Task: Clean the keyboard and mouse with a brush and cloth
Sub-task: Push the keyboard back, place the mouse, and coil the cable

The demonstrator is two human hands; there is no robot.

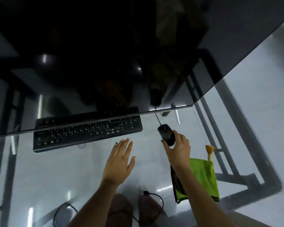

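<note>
A black keyboard [87, 131] lies on the glass table [56, 169], its far edge under the dark monitor. To its right is a black wired mouse [166, 134]; my right hand [178, 149] grips its near end, thumb on the left side. My left hand [119, 161] hovers flat between keyboard and mouse, fingers straight, holding nothing. A green cloth [203, 176] lies by my right forearm. A small brush [209, 151] with pale bristles sticks out beyond the cloth's far edge.
A large dark monitor [105, 54] overhangs the back of the table. The mouse cable [158, 119] runs back under it. A black USB cable [154, 196] lies near the front. The table's metal frame [236, 128] shows through the glass.
</note>
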